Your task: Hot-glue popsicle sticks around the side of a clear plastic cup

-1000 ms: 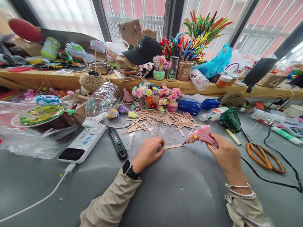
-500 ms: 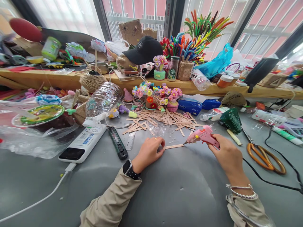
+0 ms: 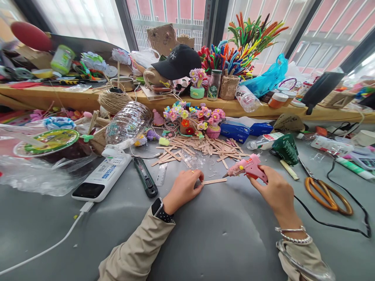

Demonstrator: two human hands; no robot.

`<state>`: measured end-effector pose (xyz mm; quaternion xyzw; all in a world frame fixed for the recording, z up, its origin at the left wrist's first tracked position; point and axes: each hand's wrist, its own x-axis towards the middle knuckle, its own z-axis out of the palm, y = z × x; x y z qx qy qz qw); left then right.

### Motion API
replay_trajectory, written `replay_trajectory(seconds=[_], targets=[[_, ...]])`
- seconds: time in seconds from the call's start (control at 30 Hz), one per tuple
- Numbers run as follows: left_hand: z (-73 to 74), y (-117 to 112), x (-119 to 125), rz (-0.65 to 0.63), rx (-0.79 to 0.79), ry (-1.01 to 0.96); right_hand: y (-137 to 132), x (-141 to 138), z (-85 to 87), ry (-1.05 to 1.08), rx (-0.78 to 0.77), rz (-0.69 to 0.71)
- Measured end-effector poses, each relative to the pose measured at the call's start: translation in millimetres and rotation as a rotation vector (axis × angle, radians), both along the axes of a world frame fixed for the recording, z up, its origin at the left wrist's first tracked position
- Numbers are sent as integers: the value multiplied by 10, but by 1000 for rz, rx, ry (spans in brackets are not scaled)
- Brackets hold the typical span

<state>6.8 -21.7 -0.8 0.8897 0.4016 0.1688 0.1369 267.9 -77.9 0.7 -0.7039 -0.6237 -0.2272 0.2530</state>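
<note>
My left hand (image 3: 186, 186) is closed on the left end of a popsicle stick (image 3: 215, 181), which lies nearly level on the grey table. In my right hand (image 3: 274, 191) is a pink glue gun (image 3: 246, 167), its handle wrapped by my fingers. The gun's dark nozzle points left and down, a little above the stick's right end. Just beyond lies a heap of loose popsicle sticks (image 3: 205, 147), with some crumpled clear plastic at its near edge.
Left of my hands are a green utility knife (image 3: 145, 177), a clear ruler (image 3: 161, 174) and a white power bank (image 3: 102, 175) with a cable. Scissors (image 3: 328, 195) and a black cord (image 3: 331, 225) lie at right. A crowded wooden shelf (image 3: 181, 102) runs along the back.
My right hand and the glue gun have shifted slightly left, and the nozzle has lifted a little from the stick's right end. My left hand stays in place.
</note>
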Motion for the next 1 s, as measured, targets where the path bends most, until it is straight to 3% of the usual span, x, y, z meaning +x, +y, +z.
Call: replay_trajectory(seconds=[1.0], targets=[[-5, 5, -1, -4, 1, 0, 11, -49, -40, -91, 15, 67]])
